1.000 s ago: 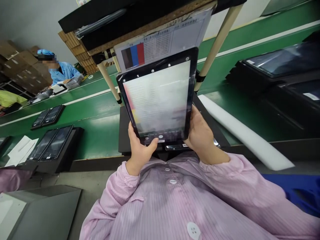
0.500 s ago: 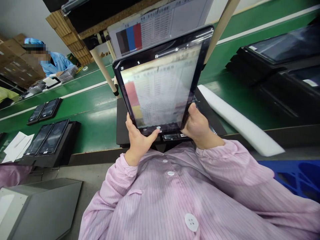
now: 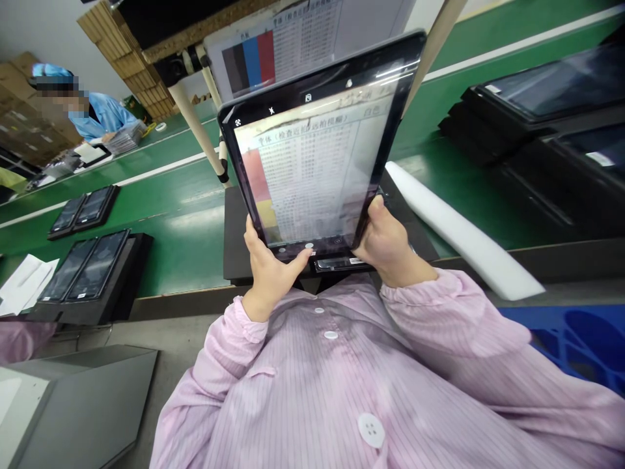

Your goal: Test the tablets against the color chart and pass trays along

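Note:
A black-framed tablet (image 3: 312,169) is held up in front of me, its screen lit with a camera picture of the printed chart. My left hand (image 3: 271,270) grips its lower left edge, the thumb lying at the white round button on the bottom of the screen. Around the lower right corner my right hand (image 3: 388,244) is closed, thumb along the edge. Behind the tablet stands the printed chart (image 3: 297,52), with colour bars and rows of text, partly covered by it. Below lies a black tray (image 3: 237,234) holding another dark-screened device (image 3: 334,263).
Trays of tablets (image 3: 92,267) lie on the green bench (image 3: 180,231) at left, beside white papers (image 3: 27,283). Stacked black trays (image 3: 532,143) stand at right, near a long white foam strip (image 3: 459,231). A person in blue (image 3: 97,114) sits at the far left.
The picture on the tablet's screen has turned from blurred to sharper, with readable heading text. The tablet's top edge sits slightly higher in view; both hands keep their hold.

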`<state>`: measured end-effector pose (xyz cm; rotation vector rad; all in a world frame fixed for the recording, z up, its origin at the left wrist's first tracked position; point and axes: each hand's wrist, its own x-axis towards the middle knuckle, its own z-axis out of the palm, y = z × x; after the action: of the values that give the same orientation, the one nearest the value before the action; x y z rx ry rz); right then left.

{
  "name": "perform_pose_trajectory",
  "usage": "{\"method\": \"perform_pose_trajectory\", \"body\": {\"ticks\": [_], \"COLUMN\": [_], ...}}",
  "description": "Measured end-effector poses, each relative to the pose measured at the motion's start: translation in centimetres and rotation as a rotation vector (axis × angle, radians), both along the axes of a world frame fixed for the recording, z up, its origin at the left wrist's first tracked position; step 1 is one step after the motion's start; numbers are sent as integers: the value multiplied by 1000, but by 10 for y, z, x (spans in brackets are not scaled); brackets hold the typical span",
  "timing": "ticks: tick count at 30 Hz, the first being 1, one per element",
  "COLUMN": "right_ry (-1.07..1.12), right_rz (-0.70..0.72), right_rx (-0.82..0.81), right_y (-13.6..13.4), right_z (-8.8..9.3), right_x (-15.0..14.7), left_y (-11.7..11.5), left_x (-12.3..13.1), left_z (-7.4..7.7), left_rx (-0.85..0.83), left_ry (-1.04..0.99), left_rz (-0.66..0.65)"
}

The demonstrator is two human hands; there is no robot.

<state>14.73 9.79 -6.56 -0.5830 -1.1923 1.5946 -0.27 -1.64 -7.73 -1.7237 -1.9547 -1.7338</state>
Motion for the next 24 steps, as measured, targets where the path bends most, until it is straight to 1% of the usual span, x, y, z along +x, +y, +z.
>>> {"method": "perform_pose_trajectory", "body": {"ticks": [3, 5, 7, 9, 11, 13, 16, 19, 21, 24], "right_ry": [9, -8, -33, -52, -90, -165, -266, -339, -385, -467], "right_rz": [26, 56, 91, 105, 103, 102, 76, 28, -5, -80], "right_rx": [6, 33, 89, 172, 317, 498, 699, 817, 872, 916], "right_y": [0, -3, -9, -17, -24, -28, -22, -11, -3, 4], "right_z": [-2, -3, 0, 8, 22, 41, 69, 88, 91, 85], "right_x": [0, 0, 3, 6, 9, 11, 10, 7, 4, 0], "left_y": [-1, -1, -1, -3, -4, -6, -6, -5, -4, -6], "left_x": [-2, -9, -19, -29, -35, -37, -35, -34, -36, -41], "left_z": [1, 4, 12, 22, 31, 37, 39, 38, 36, 32], "left_rx": [8, 20, 33, 52, 51, 52, 73, 73, 62, 42], "left_ry": [-42, -150, -368, -654, -900, -1049, -1158, -1200, -1203, -1170], "left_rz": [9, -38, -143, -242, -306, -346, -380, -419, -441, -404]}}
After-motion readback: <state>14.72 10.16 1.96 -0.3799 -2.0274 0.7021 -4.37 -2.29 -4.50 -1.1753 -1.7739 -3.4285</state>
